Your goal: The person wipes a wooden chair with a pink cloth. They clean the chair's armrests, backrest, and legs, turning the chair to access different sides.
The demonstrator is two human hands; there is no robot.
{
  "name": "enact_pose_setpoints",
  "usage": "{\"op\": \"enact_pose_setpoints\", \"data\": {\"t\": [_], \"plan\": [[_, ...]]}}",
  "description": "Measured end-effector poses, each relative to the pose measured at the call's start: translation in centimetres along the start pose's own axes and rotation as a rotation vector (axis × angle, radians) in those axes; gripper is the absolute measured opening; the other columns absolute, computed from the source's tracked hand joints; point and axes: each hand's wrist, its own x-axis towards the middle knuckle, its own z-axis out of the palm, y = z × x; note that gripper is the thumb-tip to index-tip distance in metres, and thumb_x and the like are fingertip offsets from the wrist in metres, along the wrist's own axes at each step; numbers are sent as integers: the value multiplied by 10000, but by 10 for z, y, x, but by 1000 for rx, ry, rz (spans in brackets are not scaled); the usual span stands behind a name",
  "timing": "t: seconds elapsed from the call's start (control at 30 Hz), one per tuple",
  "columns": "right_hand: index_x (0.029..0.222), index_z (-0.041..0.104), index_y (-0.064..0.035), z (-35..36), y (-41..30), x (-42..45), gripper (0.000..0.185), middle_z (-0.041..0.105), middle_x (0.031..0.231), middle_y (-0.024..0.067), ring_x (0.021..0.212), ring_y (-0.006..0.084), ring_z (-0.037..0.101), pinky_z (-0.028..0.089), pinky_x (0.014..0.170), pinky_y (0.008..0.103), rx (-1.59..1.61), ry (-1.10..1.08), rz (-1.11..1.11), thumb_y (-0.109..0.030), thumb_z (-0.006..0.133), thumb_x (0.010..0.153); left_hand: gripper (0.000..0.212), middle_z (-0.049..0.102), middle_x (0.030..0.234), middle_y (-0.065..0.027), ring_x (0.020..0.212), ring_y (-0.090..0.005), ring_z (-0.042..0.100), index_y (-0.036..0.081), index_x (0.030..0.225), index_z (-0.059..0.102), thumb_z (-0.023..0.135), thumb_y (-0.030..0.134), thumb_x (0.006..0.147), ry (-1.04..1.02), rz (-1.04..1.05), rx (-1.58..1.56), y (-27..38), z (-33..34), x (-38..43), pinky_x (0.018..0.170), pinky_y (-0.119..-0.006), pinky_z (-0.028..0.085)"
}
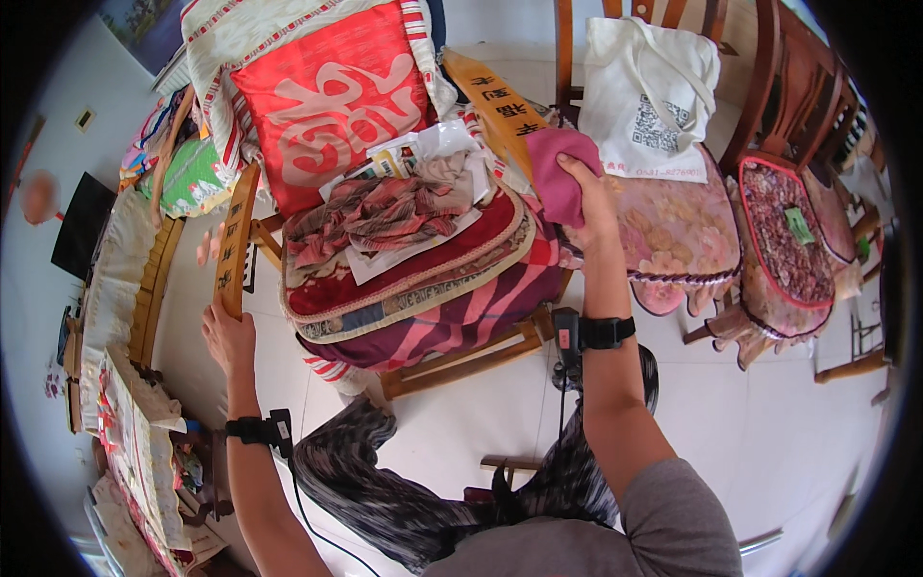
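My right hand (pixel 593 193) holds a folded pink cloth (pixel 559 169) against the wooden right armrest (pixel 497 101) of a chair. The thumb lies on top of the cloth, which hides the front part of that armrest. At the other side, my left hand (pixel 229 335) grips the front end of the left armrest (pixel 236 245). Both armrests bear dark carved or painted writing. Between them, a striped reddish scarf-like cloth (pixel 382 209) lies with papers (pixel 418 249) on the stacked seat cushions (pixel 404 288). A red cushion (pixel 332 101) with a large pale character leans on the backrest.
At right, a white cloth bag (pixel 649 94) with a printed code rests on a chair with a floral seat cover (pixel 678 223). Another wooden chair (pixel 786 231) stands beyond. A cloth-covered table (pixel 144 447) is at left. A cable (pixel 317 519) hangs from my left wrist strap.
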Motion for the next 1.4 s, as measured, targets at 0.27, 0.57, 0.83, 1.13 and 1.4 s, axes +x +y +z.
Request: {"op": "enact_pose_setpoints", "data": {"t": [0.27,0.57,0.83,1.13,1.4], "plan": [[1110,572,-8,18,7,-30,375,628,993,69,870,157,598,485,760,295,-57,66,-158,-104,706,773,574,469,1246,-140,1102,-358,479,134,1302,422,577,168,750,-11,45,-56,-22,13,18,924,-435,431],[1145,533,-10,26,26,-97,413,615,1020,66,899,128,569,459,806,272,-164,31,-213,-206,700,823,733,331,1421,-129,1269,-324,360,165,1401,300,648,281,767,-207,22,6,-48,15,62,987,-478,364],[1228,458,-21,19,35,-148,475,578,1096,84,990,144,546,423,881,271,-97,36,-172,-241,663,861,831,342,1419,-178,1320,-327,308,37,1409,267,719,271,753,5,482,-379,24,-30,13,1068,-428,270],[1339,310,-17,13,52,-220,575,472,1256,152,1153,212,481,373,976,311,-82,-64,-170,-185,616,882,673,353,1408,-219,1299,-293,370,-36,1395,264,597,254,886,-561,677,-1043,209,-127,-138,1051,-325,298],[1436,62,5,42,57,-301,816,256,1411,253,1300,349,328,289,1060,373,-312,-240,-214,-107,604,837,571,421,1344,-140,1209,-196,427,-19,1377,310,476,328,955,-955,379,-1239,199,-141,-151,1022,-292,319]]}}
